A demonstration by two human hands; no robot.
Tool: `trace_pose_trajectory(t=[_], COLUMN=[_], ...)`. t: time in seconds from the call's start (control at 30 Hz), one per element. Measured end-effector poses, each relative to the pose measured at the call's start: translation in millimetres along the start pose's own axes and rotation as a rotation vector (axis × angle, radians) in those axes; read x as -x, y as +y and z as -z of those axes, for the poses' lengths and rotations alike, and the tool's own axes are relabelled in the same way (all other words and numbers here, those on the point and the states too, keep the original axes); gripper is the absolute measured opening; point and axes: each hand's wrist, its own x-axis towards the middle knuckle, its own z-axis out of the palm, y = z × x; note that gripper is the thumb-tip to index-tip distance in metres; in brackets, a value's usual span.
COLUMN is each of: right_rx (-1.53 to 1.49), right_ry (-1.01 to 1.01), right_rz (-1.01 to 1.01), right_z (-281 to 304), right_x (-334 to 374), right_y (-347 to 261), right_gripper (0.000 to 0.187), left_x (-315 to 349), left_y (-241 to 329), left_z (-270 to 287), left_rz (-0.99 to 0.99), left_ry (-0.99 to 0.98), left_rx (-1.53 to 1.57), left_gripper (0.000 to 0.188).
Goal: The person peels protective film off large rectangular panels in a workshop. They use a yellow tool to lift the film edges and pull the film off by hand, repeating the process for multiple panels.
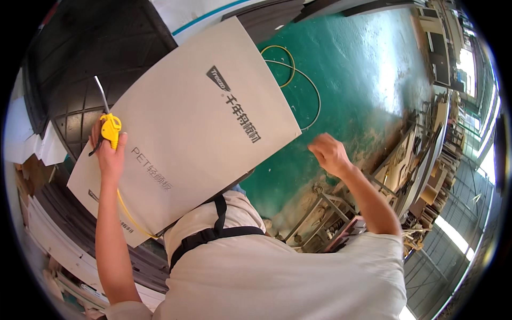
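Observation:
My left hand (111, 157) is wrapped round a yellow air blow gun (111, 129) at the board's left side. Its thin metal nozzle points up and away from me. A yellow hose (129, 214) shows beside my left forearm and runs to the board's near edge. Beneath the gun lies a large pale board (186, 101) with dark print, turned at a slant in front of my body. Off the board's right corner, my right hand (332, 154) hangs in the air with its fingers curled in. I see nothing in it, and it appears apart from the board.
Dark panels (101, 42) lie beyond the board at the upper left. Yellow and pale hoses (319, 98) loop over the green floor (357, 69). A metal frame (320, 213) stands at lower right, near stacked boards and offcuts (426, 181). Long strips (64, 234) lie at left.

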Motion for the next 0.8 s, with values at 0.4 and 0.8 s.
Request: trace_pose_trajectory(t=[0.4,0.8], right_rx=[-0.299,-0.178], right_ry=[0.636,0.712], right_rz=[-0.027,-0.423], right_z=[-67.3,9.4], right_x=[-361.3,-368.9], right_y=[-149.2,-22.9], right_gripper=[0.006,0.018], left_x=[-13.8,-12.8], left_y=[23.2,31.3], left_z=[16.8,22.8], left_rz=[0.022,0.063], left_ry=[-0.036,-0.071], left_rx=[0.001,0.028], left_gripper=[0.079,0.080])
